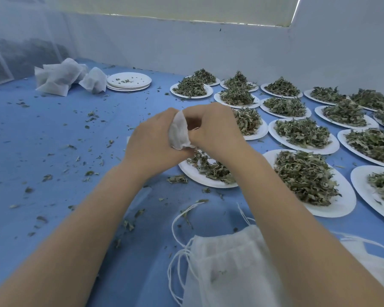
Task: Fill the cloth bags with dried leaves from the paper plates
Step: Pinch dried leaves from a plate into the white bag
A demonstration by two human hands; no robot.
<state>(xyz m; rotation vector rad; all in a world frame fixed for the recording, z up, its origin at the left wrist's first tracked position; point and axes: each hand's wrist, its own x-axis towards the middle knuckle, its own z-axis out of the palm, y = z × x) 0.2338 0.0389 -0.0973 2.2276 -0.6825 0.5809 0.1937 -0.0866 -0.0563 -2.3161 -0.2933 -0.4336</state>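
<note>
Both hands meet above a paper plate that holds a thin layer of dried leaves. My left hand grips a white cloth bag from the left side. My right hand pinches the bag's right edge, its fingers curled over the opening. The bag's lower part is hidden between the hands. Several more paper plates heaped with dried leaves spread across the right half of the blue surface.
A pile of empty cloth bags with white drawstrings lies near the front edge. Filled bags sit at the back left beside a stack of emptied plates. Leaf crumbs litter the blue table cover. A white wall bounds the back.
</note>
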